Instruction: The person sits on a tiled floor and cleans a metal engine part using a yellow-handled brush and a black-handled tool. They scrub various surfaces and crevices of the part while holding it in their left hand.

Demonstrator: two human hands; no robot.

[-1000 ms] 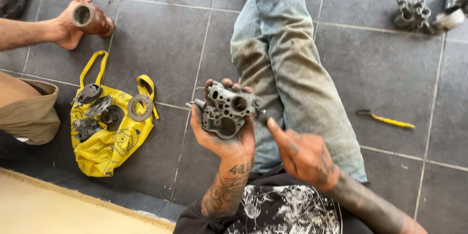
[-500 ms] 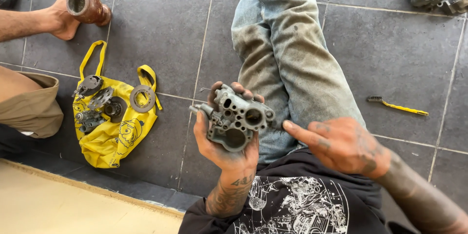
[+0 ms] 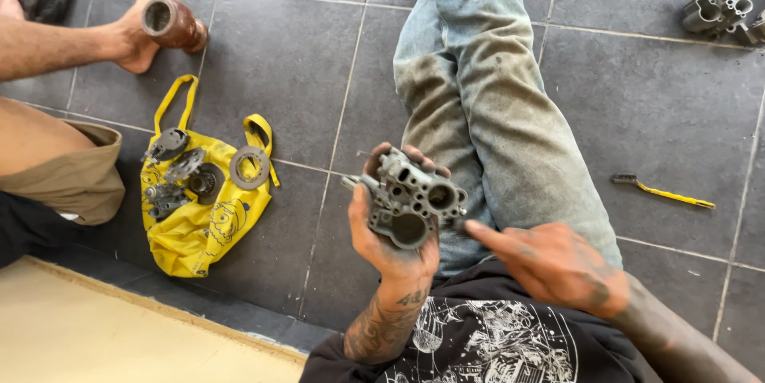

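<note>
Since half a second ago the right hand [image 3: 558,267] has edged toward the grey cast-metal carburetor body [image 3: 414,204], forefinger extended with its tip just beside the part's right edge, other fingers loosely curled, holding nothing. Left hand [image 3: 390,239] grips the carburetor body from below, fingers wrapped behind it, above the jeans-clad leg [image 3: 494,112]. On the tiled floor [image 3: 303,64]: a yellow bag [image 3: 203,231] bearing metal parts to the left, a yellow-handled brush [image 3: 661,192] to the right, another carburetor casting [image 3: 721,10] far right.
</note>
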